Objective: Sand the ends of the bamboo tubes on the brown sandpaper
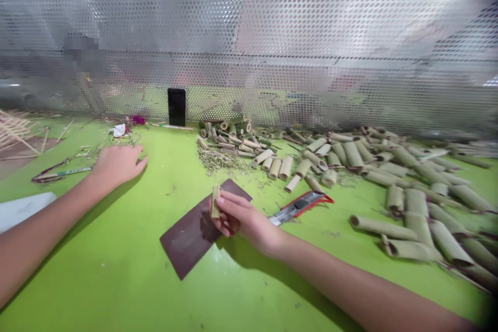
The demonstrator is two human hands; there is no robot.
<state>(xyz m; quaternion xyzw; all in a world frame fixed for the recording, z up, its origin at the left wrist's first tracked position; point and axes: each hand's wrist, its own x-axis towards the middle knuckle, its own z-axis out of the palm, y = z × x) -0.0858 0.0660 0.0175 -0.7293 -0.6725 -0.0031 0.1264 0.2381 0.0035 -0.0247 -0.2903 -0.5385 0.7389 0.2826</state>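
Note:
My right hand [243,216] pinches a small pale bamboo sliver [215,202] upright between its fingers. The sliver's lower end sits on or just above a dark brown sheet of sandpaper [193,229], which lies at an angle on the green table [128,290]. Just right of my right hand lies a utility knife [299,207] with a red and silver body. My left hand [119,165] rests palm down on the table, fingers slightly apart, holding nothing. The nearest object is a slim red and green tool [62,173] to its left.
Several cut bamboo tubes [412,228] lie heaped across the right of the table, with shavings [220,162] at the pile's left end. A perforated metal screen [249,26] stands behind, with a black phone [176,107] against it. Bundled sticks [15,132] lie far left.

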